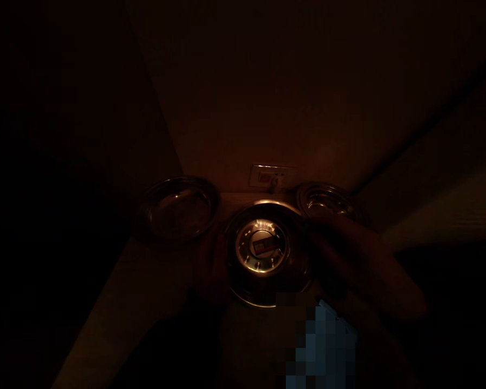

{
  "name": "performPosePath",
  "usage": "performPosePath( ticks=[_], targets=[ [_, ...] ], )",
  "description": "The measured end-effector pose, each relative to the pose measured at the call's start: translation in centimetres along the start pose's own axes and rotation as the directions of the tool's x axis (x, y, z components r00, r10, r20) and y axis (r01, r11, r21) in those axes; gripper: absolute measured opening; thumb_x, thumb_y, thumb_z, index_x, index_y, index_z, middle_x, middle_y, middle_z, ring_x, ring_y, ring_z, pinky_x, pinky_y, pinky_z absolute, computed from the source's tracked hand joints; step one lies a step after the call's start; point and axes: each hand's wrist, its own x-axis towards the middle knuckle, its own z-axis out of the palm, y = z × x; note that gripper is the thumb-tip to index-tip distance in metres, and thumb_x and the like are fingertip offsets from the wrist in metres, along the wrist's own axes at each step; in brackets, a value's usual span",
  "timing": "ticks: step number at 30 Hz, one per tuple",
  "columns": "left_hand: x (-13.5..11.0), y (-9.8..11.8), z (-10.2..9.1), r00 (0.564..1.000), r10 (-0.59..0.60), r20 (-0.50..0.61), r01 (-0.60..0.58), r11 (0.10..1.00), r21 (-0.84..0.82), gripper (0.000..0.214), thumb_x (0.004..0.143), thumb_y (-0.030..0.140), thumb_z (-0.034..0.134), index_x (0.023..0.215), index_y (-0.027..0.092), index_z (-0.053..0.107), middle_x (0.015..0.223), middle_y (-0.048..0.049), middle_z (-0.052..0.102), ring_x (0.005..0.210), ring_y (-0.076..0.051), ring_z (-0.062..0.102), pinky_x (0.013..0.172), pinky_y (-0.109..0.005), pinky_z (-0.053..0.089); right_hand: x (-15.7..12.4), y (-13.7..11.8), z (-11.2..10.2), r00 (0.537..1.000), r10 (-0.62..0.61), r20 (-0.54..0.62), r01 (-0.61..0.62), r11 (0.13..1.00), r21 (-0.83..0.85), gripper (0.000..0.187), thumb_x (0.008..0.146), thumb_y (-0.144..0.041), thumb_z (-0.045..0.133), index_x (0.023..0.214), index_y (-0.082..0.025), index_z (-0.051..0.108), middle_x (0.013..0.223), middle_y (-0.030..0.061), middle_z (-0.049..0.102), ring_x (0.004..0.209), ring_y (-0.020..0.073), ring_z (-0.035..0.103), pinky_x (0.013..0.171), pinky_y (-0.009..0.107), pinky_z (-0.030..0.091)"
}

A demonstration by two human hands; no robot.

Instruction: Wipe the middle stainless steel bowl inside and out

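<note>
One metal bowl (263,262), middle position, just in from the back edge of the tabletop (109,319); shiny round centre carrying a dark rectangle (label or reflection, cannot tell). Left hand (210,270): at its left side; grip too dark to read. Right hand (368,259): at its right side; grip likewise unreadable. Handling, as judged: even hold on opposite sides, bowl kept level, fingers off the neighbours. Left dish (180,210): back-left corner, reaching the left edge, so a sideways nudge risks a fall. Right dish (324,202): near the back-right, partly behind the right hand. Wall socket (273,176): beyond the back edge. Likeliest room: forward, towards the front edge.
</note>
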Motion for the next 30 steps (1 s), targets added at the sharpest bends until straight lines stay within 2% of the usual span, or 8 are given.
performPosePath(
  ticks=[4, 8, 13, 17, 23, 26, 28, 30],
  targets=[
    [0.0, 0.1, 0.0, 0.999, 0.023, 0.027, -0.023, 1.0, 0.007, 0.044, 0.088, 0.044, 0.044, 0.112, 0.013, 0.063, 0.116, -0.0117, 0.068, 0.114, -0.025, 0.059, 0.103, -0.038, 0.042, -0.1, -0.7, 0.4, 0.994, -0.101, 0.034, 0.105, 0.981, -0.164, 0.026, 0.094, -0.027, 0.046, 0.115, -0.02, 0.06, 0.108, 0.0095, 0.065, 0.09, 0.0223, 0.064, 0.077, 0.037, 0.054],
    [0.0, -0.1, 0.0, 0.999, 0.023, 0.031, -0.024, 0.999, 0.03, 0.042, 0.089, 0.042, 0.043, 0.113, 0.014, 0.064, 0.117, -0.0117, 0.067, 0.113, -0.025, 0.06, 0.101, -0.038, 0.044, 0.0, -1.5, 1.4, 0.972, -0.195, 0.127, 0.228, 0.907, -0.353, 0.027, 0.089, -0.019, 0.054, 0.115, -0.017, 0.061, 0.106, 0.011, 0.065, 0.089, 0.0242, 0.062, 0.074, 0.036, 0.052],
    [-0.1, -0.3, -0.1, 0.998, 0.036, 0.053, -0.039, 0.998, 0.05, 0.039, 0.091, 0.04, 0.042, 0.113, 0.016, 0.064, 0.115, -0.009, 0.069, 0.11, -0.022, 0.062, 0.096, -0.034, 0.048, 1.5, -3.1, 3.5, 0.938, -0.11, 0.329, 0.27, 0.826, -0.495, 0.028, 0.083, -0.013, 0.062, 0.111, -0.019, 0.064, 0.101, 0.0099, 0.065, 0.09, 0.0258, 0.06, 0.073, 0.036, 0.048],
    [-0.1, 0.0, -0.1, 0.995, 0.075, 0.065, -0.08, 0.993, 0.085, 0.037, 0.091, 0.036, 0.042, 0.112, 0.017, 0.066, 0.113, -0.0075, 0.07, 0.108, -0.022, 0.063, 0.095, -0.034, 0.048, 3.0, -3.8, 4.9, 0.905, -0.052, 0.422, 0.279, 0.821, -0.498, 0.018, 0.088, -0.014, 0.057, 0.104, -0.019, 0.065, 0.097, 0.0089, 0.066, 0.089, 0.025, 0.06, 0.072, 0.036, 0.044],
    [-0.1, 0.4, 0.2, 1.0, 0.012, 0.015, -0.013, 0.996, 0.094, 0.036, 0.088, 0.033, 0.044, 0.109, 0.016, 0.067, 0.112, -0.0087, 0.07, 0.106, -0.022, 0.064, 0.093, -0.033, 0.05, 3.7, -3.2, 5.9, 0.908, -0.075, 0.412, 0.276, 0.848, -0.453, 0.016, 0.092, -0.019, 0.052, 0.102, -0.019, 0.065, 0.099, 0.0078, 0.066, 0.089, 0.0238, 0.059, 0.07, 0.035, 0.042],
    [-0.1, 0.1, 0.1, 1.0, -0.014, 0.022, 0.012, 0.995, 0.096, 0.037, 0.088, 0.035, 0.044, 0.111, 0.017, 0.066, 0.115, -0.0089, 0.069, 0.109, -0.023, 0.063, 0.094, -0.034, 0.049, 3.6, -3.7, 6.9, 0.915, -0.106, 0.389, 0.277, 0.867, -0.415, 0.015, 0.091, -0.018, 0.053, 0.102, -0.019, 0.065, 0.105, 0.0073, 0.066, 0.095, 0.0235, 0.057, 0.075, 0.034, 0.043],
    [-0.2, -0.2, 0.2, 0.999, -0.022, 0.023, 0.019, 0.995, 0.098, 0.036, 0.088, 0.035, 0.044, 0.111, 0.017, 0.065, 0.116, -0.009, 0.069, 0.11, -0.023, 0.062, 0.095, -0.036, 0.048, 3.4, -4.4, 7.7, 0.897, -0.153, 0.416, 0.319, 0.873, -0.368, 0.015, 0.092, -0.018, 0.053, 0.101, -0.018, 0.065, 0.108, 0.0075, 0.065, 0.099, 0.0228, 0.056, 0.079, 0.033, 0.043],
    [-0.2, -0.4, 0.3, 1.0, -0.019, -0.004, 0.019, 0.994, 0.107, 0.036, 0.088, 0.035, 0.044, 0.11, 0.017, 0.065, 0.117, -0.01, 0.068, 0.11, -0.023, 0.062, 0.096, -0.036, 0.047, 3.1, -5.2, 8.4, 0.857, -0.206, 0.472, 0.381, 0.87, -0.313, 0.016, 0.093, -0.018, 0.051, 0.099, -0.017, 0.065, 0.109, 0.0077, 0.065, 0.101, 0.0223, 0.056, 0.082, 0.033, 0.044]
  ],
)
